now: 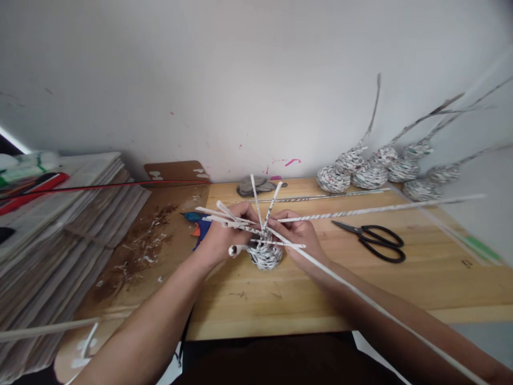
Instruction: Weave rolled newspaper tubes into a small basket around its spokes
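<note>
Both hands in tight at the neck of the bulb!

Right in the centre now, low on the wooden table [256,323], with the small woven bulb [265,259] between two wrists. Gripping at its neck with the left hand [224,235], fingers curled in behind a spray of paper spokes [239,226], with thumb placement hard to make out. Pinching with the right hand [298,231] at the same neck, thumb and fingers together on the strips there. Bristling out of the top, two spokes nearly upright, several more leaning left across the left hand.

And what lengths on the right! Running out from the right fingers towards the scissors' side, one long strip [380,210]; slanting down across the right forearm, a second strip [352,291]. Beyond the right hand, on the table, black-handled scissors [379,238], tips pointing left. Back against the wall, four woven gourds [369,175] in a row, tails up. Behind the bulb, a grey bundle [256,186]. Over on the left, paper scraps [150,246] beside a tall newspaper stack [76,235], topped with a red case [38,193].
</note>
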Motion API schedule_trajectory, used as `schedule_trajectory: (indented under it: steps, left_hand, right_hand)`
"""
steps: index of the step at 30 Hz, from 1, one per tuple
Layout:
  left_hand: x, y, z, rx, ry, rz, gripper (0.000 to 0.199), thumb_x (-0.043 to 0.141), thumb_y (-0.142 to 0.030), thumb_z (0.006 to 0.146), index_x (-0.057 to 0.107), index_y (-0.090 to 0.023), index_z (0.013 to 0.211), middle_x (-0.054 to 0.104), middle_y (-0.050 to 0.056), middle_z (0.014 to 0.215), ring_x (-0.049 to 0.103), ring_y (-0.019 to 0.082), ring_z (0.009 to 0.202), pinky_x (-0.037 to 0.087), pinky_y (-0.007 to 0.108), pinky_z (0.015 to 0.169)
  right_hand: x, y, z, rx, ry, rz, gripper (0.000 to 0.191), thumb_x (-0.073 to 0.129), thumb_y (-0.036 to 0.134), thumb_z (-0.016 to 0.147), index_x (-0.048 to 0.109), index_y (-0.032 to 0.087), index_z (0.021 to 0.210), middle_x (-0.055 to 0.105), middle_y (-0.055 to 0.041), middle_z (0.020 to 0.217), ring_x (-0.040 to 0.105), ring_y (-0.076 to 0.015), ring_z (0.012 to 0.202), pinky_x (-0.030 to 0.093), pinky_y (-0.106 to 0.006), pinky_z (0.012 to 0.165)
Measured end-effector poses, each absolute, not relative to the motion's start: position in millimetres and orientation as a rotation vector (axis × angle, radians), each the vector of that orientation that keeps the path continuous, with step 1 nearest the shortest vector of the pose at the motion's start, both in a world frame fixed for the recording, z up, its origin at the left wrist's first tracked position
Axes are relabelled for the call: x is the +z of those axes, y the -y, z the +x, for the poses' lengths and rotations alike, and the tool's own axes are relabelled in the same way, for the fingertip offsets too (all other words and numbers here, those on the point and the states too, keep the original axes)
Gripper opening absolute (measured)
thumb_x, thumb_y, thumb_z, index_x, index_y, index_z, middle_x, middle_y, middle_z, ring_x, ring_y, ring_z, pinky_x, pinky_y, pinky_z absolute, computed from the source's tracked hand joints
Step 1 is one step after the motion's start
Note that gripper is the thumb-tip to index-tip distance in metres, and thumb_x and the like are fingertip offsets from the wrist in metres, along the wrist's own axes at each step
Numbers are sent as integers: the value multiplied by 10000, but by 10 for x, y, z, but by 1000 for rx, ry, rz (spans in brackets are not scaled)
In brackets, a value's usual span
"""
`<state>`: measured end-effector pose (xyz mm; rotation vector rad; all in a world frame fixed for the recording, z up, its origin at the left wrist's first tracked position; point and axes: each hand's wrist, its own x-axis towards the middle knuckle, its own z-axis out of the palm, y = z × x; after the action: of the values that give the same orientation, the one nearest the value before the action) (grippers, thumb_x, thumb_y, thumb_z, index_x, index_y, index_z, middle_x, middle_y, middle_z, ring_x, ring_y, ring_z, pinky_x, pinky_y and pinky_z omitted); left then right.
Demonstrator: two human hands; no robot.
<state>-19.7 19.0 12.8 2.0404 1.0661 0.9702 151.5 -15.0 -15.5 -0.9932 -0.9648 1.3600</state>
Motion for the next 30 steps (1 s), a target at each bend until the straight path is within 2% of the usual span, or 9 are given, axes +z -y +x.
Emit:
schedule_trajectory:
  steps: [3, 6, 9, 11, 16, 24, 30]
  left_hand:
    - [138, -179, -204, 966, -1085, 2042, 113, 628, -88, 736, 573, -175, 690, 633, -18, 659, 562, 104, 590, 422, 194, 542]
    - [131, -189, -218, 964, -1113, 2048, 115, 619, -89, 740, 559, -174, 690, 630, -14, 659, 563, 109, 593, 420, 199, 547]
    - [121, -212, -231, 1005, -1119, 2063, 104, 635, -125, 742, 556, -173, 693, 621, -16, 647, 564, 116, 597, 415, 203, 545]
    - [115, -225, -237, 1005, -1100, 2045, 103, 653, -155, 741, 563, -172, 693, 618, -18, 636, 563, 118, 587, 411, 203, 534]
    - [98, -258, -250, 947, -1058, 1902, 142, 697, -219, 750, 577, -169, 694, 644, 0, 656, 596, 132, 589, 436, 210, 523]
    - [72, -307, -285, 988, -975, 1721, 230, 747, -270, 742, 545, -169, 703, 697, 24, 753, 621, 134, 634, 481, 220, 559]
    - [37, -346, -292, 982, -1006, 1739, 209, 745, -252, 733, 556, -166, 710, 688, 19, 721, 611, 130, 612, 469, 218, 545]
  right_hand:
    - [-176, 185, 1499, 1331, 1014, -951, 309, 793, 451, 727, 589, 222, 770, 607, 44, 597, 552, -127, 508, 470, -261, 492]
    - [-175, 208, 1479, 1246, 1067, -947, 255, 766, 421, 764, 613, 219, 789, 660, 17, 688, 593, -133, 562, 493, -261, 525]
    - [-128, 239, 1488, 1111, 1221, -1015, 191, 756, 351, 784, 658, 206, 860, 723, -27, 834, 661, -158, 697, 531, -269, 622]
    - [-97, 260, 1507, 1043, 1322, -1040, 169, 743, 321, 802, 671, 200, 896, 728, -35, 851, 675, -168, 743, 540, -271, 657]
    - [-98, 289, 1519, 1018, 1297, -1108, 149, 663, 346, 876, 650, 203, 835, 706, -13, 738, 669, -150, 607, 533, -249, 557]
    - [-87, 319, 1457, 1046, 1232, -1120, 143, 630, 319, 879, 590, 220, 783, 699, 5, 749, 698, -157, 639, 557, -251, 581]
    - [-104, 326, 1442, 1021, 1248, -1102, 107, 615, 295, 873, 601, 220, 797, 704, 0, 792, 694, -149, 646, 565, -253, 601]
